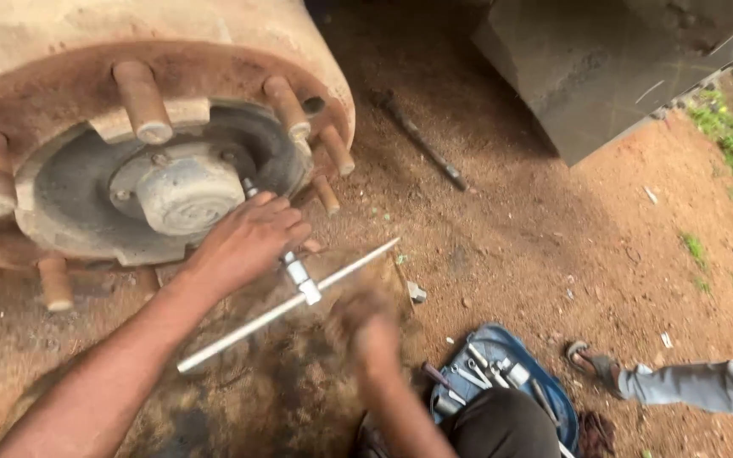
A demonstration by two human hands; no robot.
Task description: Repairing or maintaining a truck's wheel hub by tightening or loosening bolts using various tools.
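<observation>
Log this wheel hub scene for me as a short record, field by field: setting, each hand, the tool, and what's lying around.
setting: bare dirt ground beside a rusty wheel hub with protruding studs
left hand: gripping the T-bar wrench shaft near the hub centre
right hand: blurred, just below the crossbar; contact unclear
tool: T-bar socket wrench, its tip at the hub
nearby: blue tool tray with sockets, long bar on the dirt, another person's sandalled foot

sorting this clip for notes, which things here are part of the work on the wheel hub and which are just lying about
In use:
- left hand, gripping the socket extension
- T-handle wrench, socket end on a hub bolt
- wheel hub with rusty studs
- right hand, blurred, near the wrench bar

Lying about:
- long iron bar on the dirt
- blue tool tray of sockets
- another person's sandalled foot
</observation>
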